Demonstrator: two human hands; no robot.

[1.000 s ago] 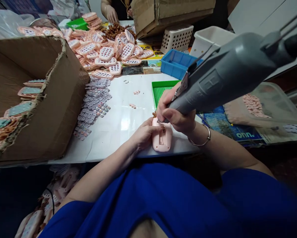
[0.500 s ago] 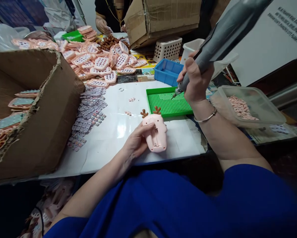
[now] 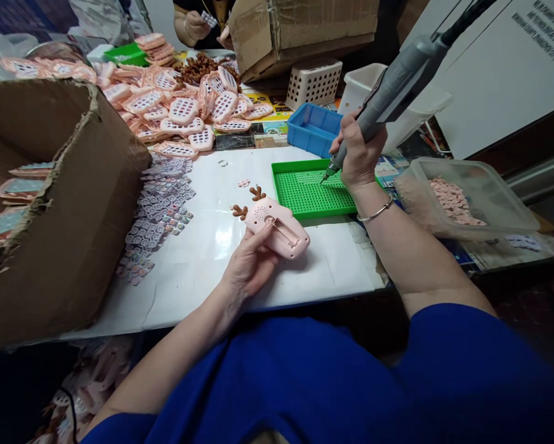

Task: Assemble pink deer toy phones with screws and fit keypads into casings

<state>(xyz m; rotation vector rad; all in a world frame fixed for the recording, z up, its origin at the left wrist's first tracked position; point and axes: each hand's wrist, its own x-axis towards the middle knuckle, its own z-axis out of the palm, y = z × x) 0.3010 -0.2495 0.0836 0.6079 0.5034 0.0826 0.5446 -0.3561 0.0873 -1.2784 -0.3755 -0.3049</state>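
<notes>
My left hand (image 3: 253, 262) is closed around a pink plastic toy casing (image 3: 281, 237) with brown antlers (image 3: 258, 193). Its back faces up, showing an uncovered battery compartment, small speaker holes and screw holes; the antlers tilt to the upper left. In my right hand (image 3: 360, 154) is a grey electric screwdriver (image 3: 392, 89), gripped near its lower end. Its bit points down over a green perforated tray (image 3: 281, 206), whose contents are too small to make out. Whether the bit touches the tray I cannot tell.
At left stands a cardboard box (image 3: 73, 246) with casings inside, beside many small button pieces (image 3: 151, 213). Pink casings (image 3: 184, 111) are heaped behind. A blue bin (image 3: 311, 148) and a clear tub (image 3: 498, 228) of pink parts lie rightward. Across the table, a person's hand (image 3: 196, 26) holds a small piece.
My left hand has turned the toy casing so its antlers lean left, and raised it slightly. The screwdriver has shifted a little and become more upright. The other person's hand has lifted a piece.
</notes>
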